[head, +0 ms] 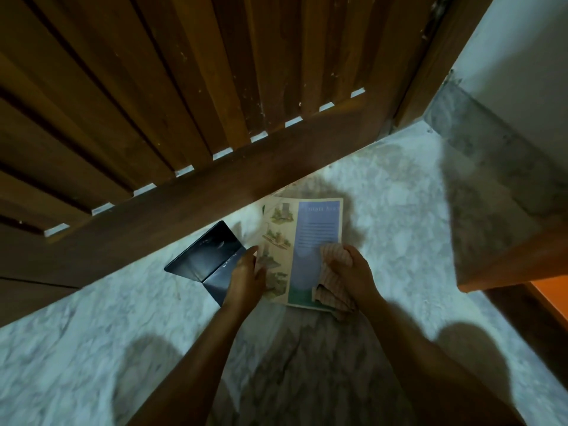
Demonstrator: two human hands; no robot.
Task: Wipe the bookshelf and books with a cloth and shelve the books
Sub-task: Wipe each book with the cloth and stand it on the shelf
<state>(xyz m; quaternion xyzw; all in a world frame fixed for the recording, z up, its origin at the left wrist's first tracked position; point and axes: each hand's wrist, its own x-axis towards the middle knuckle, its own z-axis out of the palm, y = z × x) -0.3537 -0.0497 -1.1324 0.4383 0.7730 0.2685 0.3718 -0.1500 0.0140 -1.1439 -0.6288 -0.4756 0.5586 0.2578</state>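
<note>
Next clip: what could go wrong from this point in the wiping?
The left hand grips only one edge of the thin cream-and-blue illustrated book, so pressure from the striped pink cloth in the right hand may bend or drop it. The dark navy book splayed open on the marble floor could get stepped on or creased.

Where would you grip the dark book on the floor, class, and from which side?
Probably at its fold, from above. The dark book lies open in a V on the floor, its crease seemingly raised, so fingers can pinch both halves there. Come from the person's left: the left hand and the booklet crowd the other side.
</note>
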